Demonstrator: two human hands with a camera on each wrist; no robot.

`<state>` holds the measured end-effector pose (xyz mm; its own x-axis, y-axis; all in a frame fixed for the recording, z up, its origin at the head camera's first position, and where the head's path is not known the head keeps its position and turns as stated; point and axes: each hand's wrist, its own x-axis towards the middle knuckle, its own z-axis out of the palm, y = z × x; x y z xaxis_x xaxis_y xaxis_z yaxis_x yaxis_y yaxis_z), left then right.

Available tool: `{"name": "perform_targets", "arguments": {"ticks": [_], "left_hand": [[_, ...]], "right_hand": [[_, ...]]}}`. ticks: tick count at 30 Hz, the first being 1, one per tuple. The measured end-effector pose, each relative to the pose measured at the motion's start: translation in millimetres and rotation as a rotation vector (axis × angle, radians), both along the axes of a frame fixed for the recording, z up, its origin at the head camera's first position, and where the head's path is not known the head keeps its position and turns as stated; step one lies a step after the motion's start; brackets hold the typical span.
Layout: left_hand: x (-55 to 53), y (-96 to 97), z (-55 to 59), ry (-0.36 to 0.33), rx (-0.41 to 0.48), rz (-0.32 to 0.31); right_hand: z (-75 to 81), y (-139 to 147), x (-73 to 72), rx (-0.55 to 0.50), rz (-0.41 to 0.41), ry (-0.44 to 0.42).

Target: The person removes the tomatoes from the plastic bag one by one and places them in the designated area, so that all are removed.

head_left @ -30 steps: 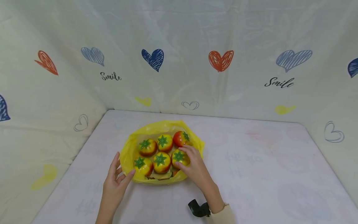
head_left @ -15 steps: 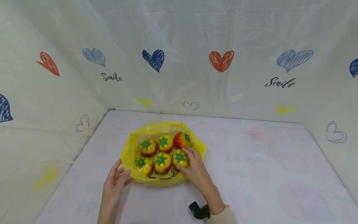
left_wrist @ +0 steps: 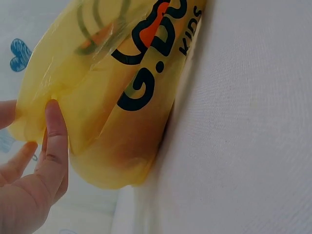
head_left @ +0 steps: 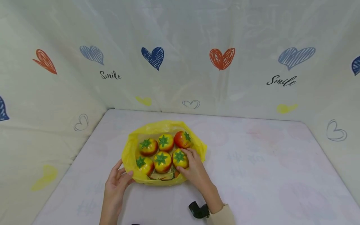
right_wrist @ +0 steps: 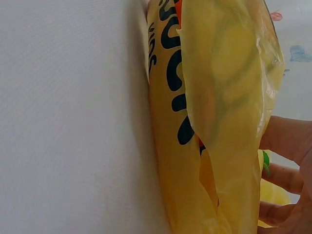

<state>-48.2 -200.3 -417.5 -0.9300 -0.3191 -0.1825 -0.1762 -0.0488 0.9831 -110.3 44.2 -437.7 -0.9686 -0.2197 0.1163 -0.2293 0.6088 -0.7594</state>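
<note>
A yellow plastic bag [head_left: 149, 127] with dark printed letters sits wide-mouthed on the table, holding several yellow-red tomatoes with green star-shaped tops. My left hand [head_left: 114, 182] holds the bag's left front rim, its thumb over the edge; the left wrist view shows its fingers [left_wrist: 56, 127] against the thin film. Inside the bag's right side, my right hand [head_left: 195, 170] grips the front right tomato [head_left: 180, 158], thumb at its front and fingers behind. A redder tomato [head_left: 181, 139] lies just beyond it. Film covers part of the right hand's work in the right wrist view.
The bag stands on a white table [head_left: 253, 175], left of its middle. A pale curtain [head_left: 185, 37] printed with hearts and "Smile" rises behind and at both sides. A black strapped-on device [head_left: 198, 210] is at my right wrist.
My left thumb has moved down and left from beside the front left tomato to the bag's rim. My right fingers have closed in around the front right tomato, which stays in the bag.
</note>
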Motion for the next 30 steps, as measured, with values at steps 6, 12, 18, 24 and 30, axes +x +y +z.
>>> {"name": "perform_targets", "arguments": {"ticks": [6, 12, 18, 24, 30], "left_hand": [[0.6, -0.5, -0.5, 0.007, 0.009, 0.005], [0.0, -7.5, -15.1, 0.075, 0.020, -0.013], [0.9, -6.5, -13.0, 0.085, 0.019, -0.023], [1.7, -0.1, 3.7, -0.013, 0.004, -0.008], [-8.5, -19.2, -41.5, 0.015, 0.002, -0.013]], "right_hand": [[-0.6, -1, 0.4, -0.010, -0.004, 0.000], [-1.3, -1, 0.5, -0.018, 0.000, 0.017], [1.0, 0, 1.2, -0.013, -0.006, 0.044], [9.3, 3, 3.1, -0.010, -0.002, 0.076], [21.2, 10, 8.0, -0.033, -0.026, 0.076]]}}
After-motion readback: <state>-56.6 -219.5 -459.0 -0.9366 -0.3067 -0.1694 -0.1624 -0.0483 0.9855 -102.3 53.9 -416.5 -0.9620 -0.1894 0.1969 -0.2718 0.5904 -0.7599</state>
